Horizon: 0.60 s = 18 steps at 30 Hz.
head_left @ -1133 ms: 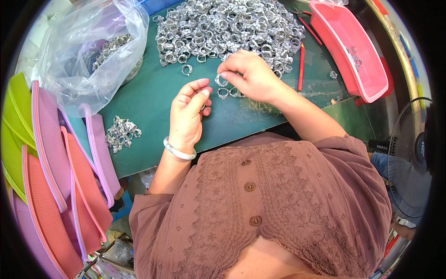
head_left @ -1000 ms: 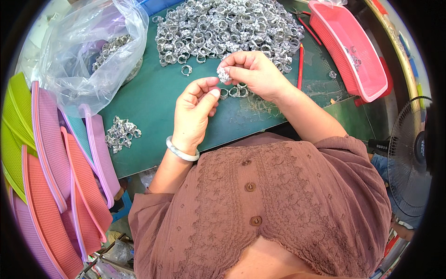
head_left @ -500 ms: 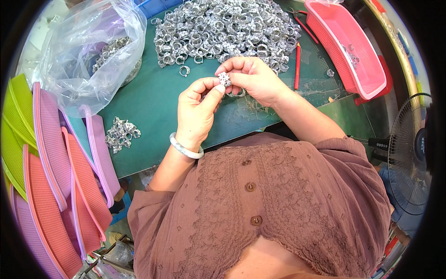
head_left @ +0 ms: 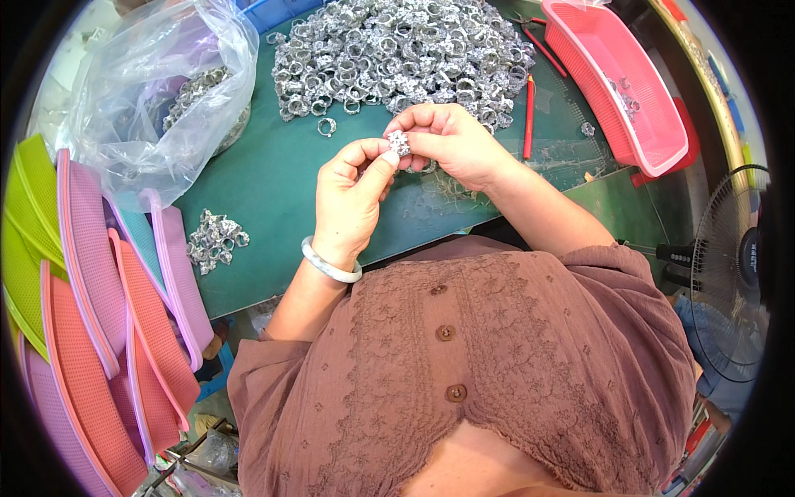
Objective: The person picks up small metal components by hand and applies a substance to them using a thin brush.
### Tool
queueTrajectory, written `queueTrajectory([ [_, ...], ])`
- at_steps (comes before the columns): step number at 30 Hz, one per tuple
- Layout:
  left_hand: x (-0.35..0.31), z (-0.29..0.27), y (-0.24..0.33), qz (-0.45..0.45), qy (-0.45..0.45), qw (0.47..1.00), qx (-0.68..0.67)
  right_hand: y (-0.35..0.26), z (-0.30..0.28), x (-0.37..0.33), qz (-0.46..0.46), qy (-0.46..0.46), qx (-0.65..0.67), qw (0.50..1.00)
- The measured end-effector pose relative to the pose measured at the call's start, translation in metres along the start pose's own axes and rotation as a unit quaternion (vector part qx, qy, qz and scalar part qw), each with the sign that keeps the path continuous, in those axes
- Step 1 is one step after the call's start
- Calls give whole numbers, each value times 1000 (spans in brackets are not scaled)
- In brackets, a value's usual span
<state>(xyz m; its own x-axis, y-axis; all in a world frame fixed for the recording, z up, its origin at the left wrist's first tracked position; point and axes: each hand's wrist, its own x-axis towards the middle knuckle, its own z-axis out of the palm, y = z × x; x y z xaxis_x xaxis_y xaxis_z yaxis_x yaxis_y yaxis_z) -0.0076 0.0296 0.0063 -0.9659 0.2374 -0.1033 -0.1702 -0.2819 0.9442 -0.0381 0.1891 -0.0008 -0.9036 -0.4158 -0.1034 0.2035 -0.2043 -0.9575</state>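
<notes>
Between the fingertips of both hands is a silver ring (head_left: 399, 142) with a knobbly, clustered top facing up. My left hand (head_left: 352, 186), with a pale bangle (head_left: 331, 261) on its wrist, pinches the ring between thumb and forefinger. My right hand (head_left: 455, 149) grips the ring's other side, its fingers curled. More silvery metal shows partly hidden beneath the hands. Just beyond them lies a big heap of silver rings (head_left: 397, 58), with one loose ring (head_left: 327, 127) in front of it. A smaller cluster of rings (head_left: 217, 240) rests on the green tabletop (head_left: 273, 190) to the left.
A clear plastic bag (head_left: 166, 99) holding metal pieces stands at far left. Colourful plastic baskets (head_left: 91, 265) are stacked beside the table's left edge. At right are a red pencil-like stick (head_left: 529, 116), red-handled pliers (head_left: 546, 50), a pink basket (head_left: 654, 153) and a fan (head_left: 729, 273).
Both hands stay in nearly the same place with the ring between them. The ring's top seems slightly turned; little else differs.
</notes>
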Motion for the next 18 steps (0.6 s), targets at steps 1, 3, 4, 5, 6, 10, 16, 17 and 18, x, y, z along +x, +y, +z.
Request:
queueTrajectory([
  [1,0,0,0,1,0,1000,1,0,0,0,0,-1,0,1000],
  [3,0,0,0,1,-1,1000,-2,0,0,0,-1,-3,-1,1000],
  [4,0,0,0,1,-2,1000,-3,0,0,0,-1,-3,-1,1000],
  [5,0,-1,0,0,-1,1000,-3,0,0,1,-1,-4,-2,1000],
  [6,0,-1,0,0,-1,1000,-2,0,0,1,-1,-5,-3,1000],
  [10,0,0,0,4,-1,1000,-4,1,-1,0,-4,-7,-2,1000],
  [16,-1,1,1,2,-2,1000,2,2,-1,0,-13,-7,-6,1000],
  [17,-1,1,1,3,-2,1000,3,2,-1,0,-14,-7,-6,1000],
  [18,-1,1,0,4,-3,1000,4,2,-1,0,-16,-7,-7,1000],
])
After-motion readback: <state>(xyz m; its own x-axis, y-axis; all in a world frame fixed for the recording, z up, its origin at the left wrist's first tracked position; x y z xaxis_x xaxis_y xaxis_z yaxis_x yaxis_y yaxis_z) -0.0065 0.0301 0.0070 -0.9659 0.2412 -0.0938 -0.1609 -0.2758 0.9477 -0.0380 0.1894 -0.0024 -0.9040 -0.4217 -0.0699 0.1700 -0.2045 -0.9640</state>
